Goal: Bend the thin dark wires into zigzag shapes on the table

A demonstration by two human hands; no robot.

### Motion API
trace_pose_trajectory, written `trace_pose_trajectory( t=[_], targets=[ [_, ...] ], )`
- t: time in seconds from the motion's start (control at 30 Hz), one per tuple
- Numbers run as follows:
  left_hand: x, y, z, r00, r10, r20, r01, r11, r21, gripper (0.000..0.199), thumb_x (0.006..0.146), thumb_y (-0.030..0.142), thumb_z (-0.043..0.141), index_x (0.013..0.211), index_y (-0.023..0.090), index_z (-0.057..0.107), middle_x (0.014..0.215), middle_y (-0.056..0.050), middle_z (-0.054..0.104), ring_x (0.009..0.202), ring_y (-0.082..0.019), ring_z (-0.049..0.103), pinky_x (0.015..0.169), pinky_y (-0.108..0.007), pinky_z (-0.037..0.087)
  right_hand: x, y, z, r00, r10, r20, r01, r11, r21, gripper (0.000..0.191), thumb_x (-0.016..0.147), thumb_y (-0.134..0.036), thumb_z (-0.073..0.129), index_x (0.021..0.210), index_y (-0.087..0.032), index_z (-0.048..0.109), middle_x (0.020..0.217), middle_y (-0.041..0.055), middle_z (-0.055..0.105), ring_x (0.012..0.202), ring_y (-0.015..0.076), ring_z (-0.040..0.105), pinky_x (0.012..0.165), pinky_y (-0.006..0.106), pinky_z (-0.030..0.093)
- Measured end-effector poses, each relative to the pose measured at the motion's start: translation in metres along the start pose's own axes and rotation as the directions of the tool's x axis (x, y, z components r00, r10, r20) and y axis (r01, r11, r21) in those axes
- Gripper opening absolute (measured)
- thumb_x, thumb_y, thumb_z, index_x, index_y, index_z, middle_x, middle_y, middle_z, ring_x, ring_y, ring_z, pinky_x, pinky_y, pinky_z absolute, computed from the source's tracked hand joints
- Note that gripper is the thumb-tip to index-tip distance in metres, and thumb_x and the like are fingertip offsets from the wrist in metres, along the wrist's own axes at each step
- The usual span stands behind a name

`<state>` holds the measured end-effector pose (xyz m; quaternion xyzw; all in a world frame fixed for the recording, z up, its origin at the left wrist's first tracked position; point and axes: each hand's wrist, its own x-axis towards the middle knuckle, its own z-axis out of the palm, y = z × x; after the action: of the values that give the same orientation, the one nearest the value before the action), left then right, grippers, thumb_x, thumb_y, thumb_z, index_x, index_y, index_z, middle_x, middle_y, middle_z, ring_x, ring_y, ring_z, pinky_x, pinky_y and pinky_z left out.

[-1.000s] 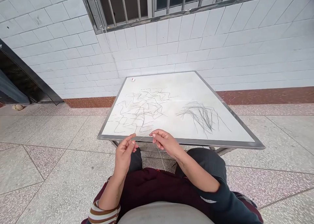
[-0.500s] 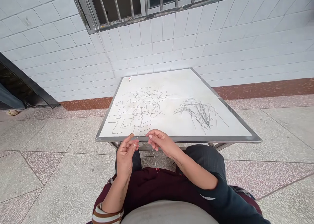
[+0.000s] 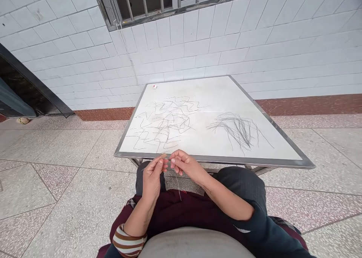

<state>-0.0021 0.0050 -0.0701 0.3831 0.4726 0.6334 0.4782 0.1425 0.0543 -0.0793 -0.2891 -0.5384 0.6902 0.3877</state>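
Note:
A thin wire (image 3: 178, 185) runs between my hands just off the table's near edge. My left hand (image 3: 153, 175) pinches it between thumb and forefinger, and a short end sticks out to the left. A tan wrap shows on that forefinger. Close beside it, my right hand (image 3: 183, 164) also has thumb and fingers closed on the wire. The tail hangs below this hand toward my lap. Bent, wavy wires (image 3: 169, 122) lie spread over the left half of the white table (image 3: 203, 141). A denser bundle of straighter dark wires (image 3: 240, 128) lies on the right.
A small white-and-red object (image 3: 155, 87) sits at the table's far left corner. Behind the table stands a white tiled wall (image 3: 192, 58) with a barred window (image 3: 161, 2). My knees are under the near edge, above a speckled stone floor (image 3: 79, 201).
My left hand has moved right, up to my right hand, and its fingers have closed on the wire. The view has shifted slightly.

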Motion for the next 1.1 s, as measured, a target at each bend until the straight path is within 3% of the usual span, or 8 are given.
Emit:
trace_pose_trajectory(
  t=[0.37,0.6,0.9,1.1],
  targets=[
    [0.0,-0.003,-0.001,1.0,0.009,-0.024,-0.01,0.999,-0.031,0.023,0.076,0.029,0.068,0.096,0.017,0.071,0.094,-0.007,0.071,0.083,-0.017,0.063,0.069,-0.026,0.046,-0.002,0.004,0.009,0.998,0.039,0.044,-0.041,0.998,0.047,0.026,0.078,-0.041,0.064,0.083,-0.019,0.051,0.071,-0.0015,0.061,0.05,0.006,0.044,0.042,0.017,0.029],
    [0.005,0.002,-0.006,0.991,0.042,-0.129,-0.053,0.995,-0.084,0.025,0.078,0.028,0.066,0.1,0.016,0.07,0.091,-0.007,0.072,0.076,-0.013,0.062,0.068,-0.024,0.046,-0.009,0.0,0.017,0.982,0.108,0.158,-0.119,0.991,0.064,0.023,0.08,-0.037,0.063,0.088,-0.018,0.054,0.074,-0.001,0.061,0.051,0.0055,0.043,0.043,0.016,0.028],
    [0.004,0.004,-0.006,0.998,-0.008,-0.065,0.004,0.998,-0.062,0.031,0.07,0.023,0.073,0.1,0.017,0.069,0.079,-0.003,0.069,0.07,-0.011,0.061,0.07,-0.025,0.047,-0.011,0.001,0.023,0.985,0.119,0.126,-0.118,0.993,-0.014,0.025,0.081,-0.041,0.059,0.087,-0.018,0.054,0.072,-0.0019,0.059,0.051,0.0053,0.041,0.044,0.017,0.028],
    [0.007,0.007,-0.01,0.992,-0.008,-0.124,-0.006,0.994,-0.108,0.032,0.069,0.021,0.074,0.1,0.017,0.068,0.077,-0.001,0.066,0.067,-0.009,0.058,0.067,-0.022,0.046,-0.014,-0.007,0.027,0.988,0.115,0.108,-0.102,0.988,-0.118,0.025,0.079,-0.042,0.059,0.086,-0.018,0.054,0.069,-0.0023,0.056,0.05,0.006,0.041,0.044,0.018,0.029]
  ],
)
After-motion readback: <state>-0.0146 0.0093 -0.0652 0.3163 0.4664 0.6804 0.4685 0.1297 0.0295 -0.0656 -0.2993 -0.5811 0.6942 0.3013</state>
